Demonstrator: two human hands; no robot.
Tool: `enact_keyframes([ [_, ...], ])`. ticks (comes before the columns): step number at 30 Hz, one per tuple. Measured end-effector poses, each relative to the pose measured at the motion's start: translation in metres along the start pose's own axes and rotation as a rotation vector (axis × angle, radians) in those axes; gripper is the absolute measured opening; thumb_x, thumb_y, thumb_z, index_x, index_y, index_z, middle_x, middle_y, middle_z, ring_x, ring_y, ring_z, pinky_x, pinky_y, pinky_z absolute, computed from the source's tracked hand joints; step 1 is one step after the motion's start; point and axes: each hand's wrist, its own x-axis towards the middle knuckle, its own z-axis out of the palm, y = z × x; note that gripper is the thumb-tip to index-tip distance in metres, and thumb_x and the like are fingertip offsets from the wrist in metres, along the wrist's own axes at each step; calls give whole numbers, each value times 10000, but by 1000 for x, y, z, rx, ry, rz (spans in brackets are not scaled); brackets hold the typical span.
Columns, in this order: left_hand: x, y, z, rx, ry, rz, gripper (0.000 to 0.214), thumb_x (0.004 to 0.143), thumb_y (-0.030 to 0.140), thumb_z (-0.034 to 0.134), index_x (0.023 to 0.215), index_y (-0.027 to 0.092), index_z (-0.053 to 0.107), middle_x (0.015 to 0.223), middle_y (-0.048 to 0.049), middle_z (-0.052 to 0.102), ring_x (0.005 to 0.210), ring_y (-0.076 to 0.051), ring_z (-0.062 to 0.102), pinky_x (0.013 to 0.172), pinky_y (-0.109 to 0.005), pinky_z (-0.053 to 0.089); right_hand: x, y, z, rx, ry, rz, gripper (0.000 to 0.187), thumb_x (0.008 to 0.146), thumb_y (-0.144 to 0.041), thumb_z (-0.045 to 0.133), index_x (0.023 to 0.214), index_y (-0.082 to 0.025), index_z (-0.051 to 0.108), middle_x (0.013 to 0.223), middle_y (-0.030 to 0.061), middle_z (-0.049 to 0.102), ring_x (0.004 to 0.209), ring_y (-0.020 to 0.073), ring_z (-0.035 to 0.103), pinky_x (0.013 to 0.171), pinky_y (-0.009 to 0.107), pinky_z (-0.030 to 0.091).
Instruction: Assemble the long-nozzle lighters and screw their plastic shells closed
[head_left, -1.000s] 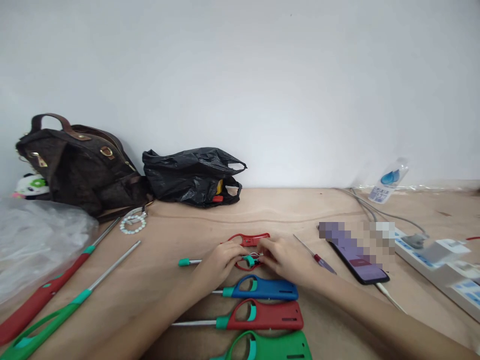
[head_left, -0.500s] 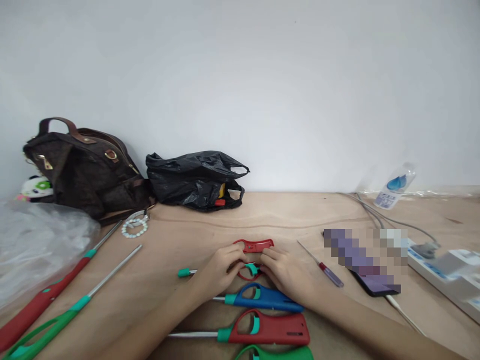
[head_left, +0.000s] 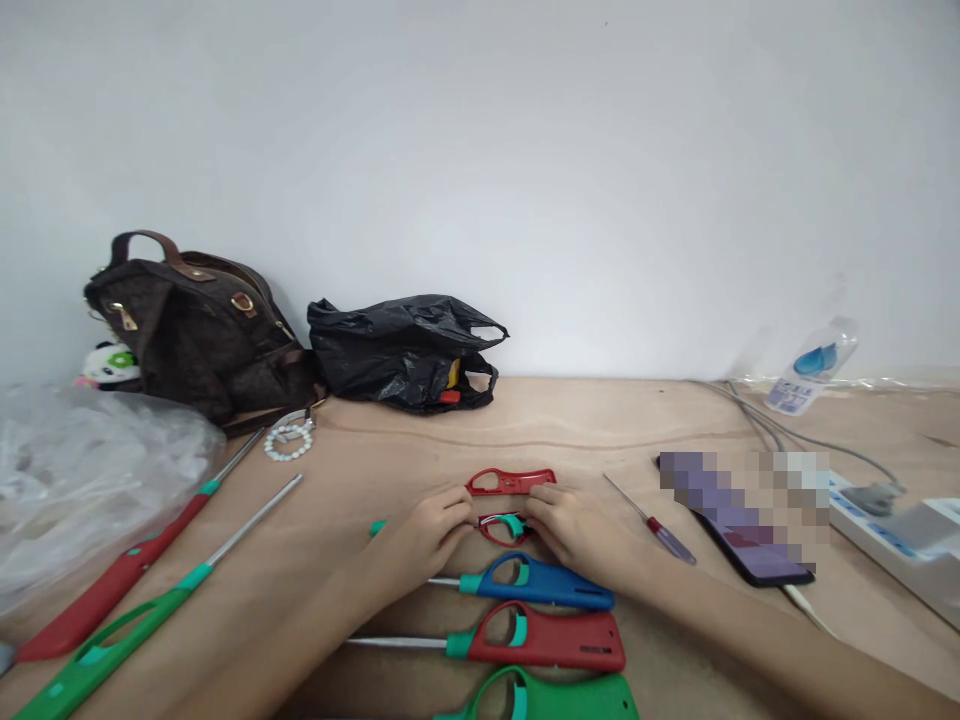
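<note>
My left hand (head_left: pixel 424 530) and my right hand (head_left: pixel 574 530) meet over a red long-nosed lighter (head_left: pixel 504 526) lying opened on the wooden table (head_left: pixel 525 420). Fingers of both hands are curled and pinch its body around the teal trigger. Its teal tip pokes out to the left of my left hand. A loose red half-shell (head_left: pixel 511 482) lies just beyond the hands. A small screwdriver (head_left: pixel 652 520) with a red and purple handle lies to the right of my right hand.
Blue (head_left: pixel 536 582), red (head_left: pixel 544 640) and green (head_left: pixel 555 695) lighters lie in a row in front of me. Two longer lighters, red (head_left: pixel 112 585) and green (head_left: pixel 135 625), lie at left by clear plastic (head_left: pixel 82 480). Brown handbag (head_left: pixel 195 330), black bag (head_left: pixel 405 350), phone (head_left: pixel 750 545), power strip (head_left: pixel 900 525), bottle (head_left: pixel 814 365).
The view has shifted a little to the left. Both hands stay on the opened red lighter, with small finger movements.
</note>
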Motion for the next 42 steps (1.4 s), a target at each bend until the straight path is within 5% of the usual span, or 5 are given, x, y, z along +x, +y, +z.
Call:
enact_keyframes([
  [8, 1, 1, 1, 14, -33, -51, 209, 830, 49, 422, 777, 174, 581, 868, -46, 619, 795, -163, 582, 710, -237, 449, 2, -8, -7, -36, -26, 31, 242, 929, -189, 424, 1014, -139, 645, 1031, 102, 673, 890, 215, 623, 728, 301, 458],
  [23, 8, -4, 15, -343, 125, -352, 123, 673, 34, 574, 701, 145, 619, 736, 9, 579, 650, -119, 522, 603, -214, 400, -2, -4, 5, 16, 42, 3, 239, 933, -171, 398, 1006, -144, 624, 1001, 98, 651, 865, 193, 604, 713, 289, 456],
  [29, 9, -5, 17, -361, 140, -284, 111, 706, 47, 555, 665, 150, 565, 748, 2, 563, 687, -134, 534, 637, -231, 419, -1, -2, 7, 23, 35, 10, 253, 931, -165, 383, 986, -138, 629, 983, 99, 653, 834, 195, 605, 698, 294, 456],
  [37, 3, 8, 13, -56, 99, -34, 236, 794, -3, 416, 737, 180, 555, 928, -44, 588, 930, -190, 547, 831, -287, 455, -2, -5, 3, 66, 18, 30, 298, 928, -178, 418, 1146, -144, 618, 1070, 112, 650, 964, 210, 603, 798, 311, 465],
  [42, 4, 4, 12, -99, 112, -61, 217, 769, -3, 468, 721, 177, 581, 817, -20, 588, 818, -178, 556, 774, -269, 456, -3, -5, -1, 70, 14, 54, 258, 925, -190, 425, 1032, -151, 657, 1049, 93, 657, 897, 198, 609, 763, 298, 466],
])
